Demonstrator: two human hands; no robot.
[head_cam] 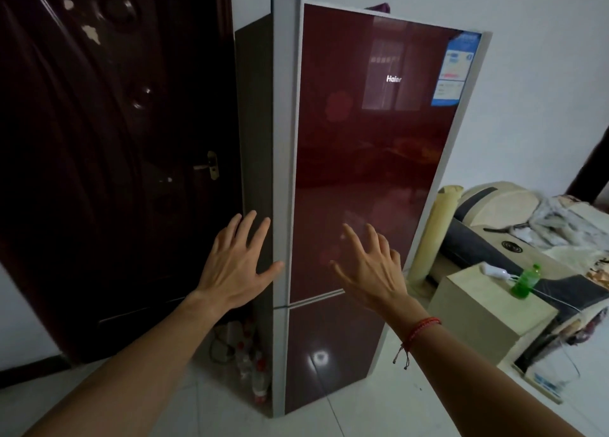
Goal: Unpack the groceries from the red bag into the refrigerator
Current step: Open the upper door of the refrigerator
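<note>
**Two open hands reach toward a closed red refrigerator**

A tall refrigerator (362,173) with glossy dark red doors and grey edges stands at the centre of the view, filling the twelve o'clock direction. Its upper and lower doors are both closed. A blue sticker (456,67) sits in the upper door's one o'clock corner.

The person's left hand (237,265) is raised at seven o'clock from the centre, fingers straight and spread wide, holding nothing. Its thumb lies across the grey front edge of the refrigerator; I cannot tell whether it touches.

The right hand (372,268) is at five o'clock from the centre, in front of the lower part of the upper door. Its fingers are also spread and hold nothing, and contact with the glass cannot be told. A red string bracelet (423,328) circles that wrist.

A dark wooden door (99,140) with a brass handle (211,165) fills the nine o'clock side. Clear plastic bottles (257,370) stand on the floor at six o'clock, just beside the refrigerator's left wall. At four o'clock, a green bottle (525,283) stands on a cream box (478,314).
</note>
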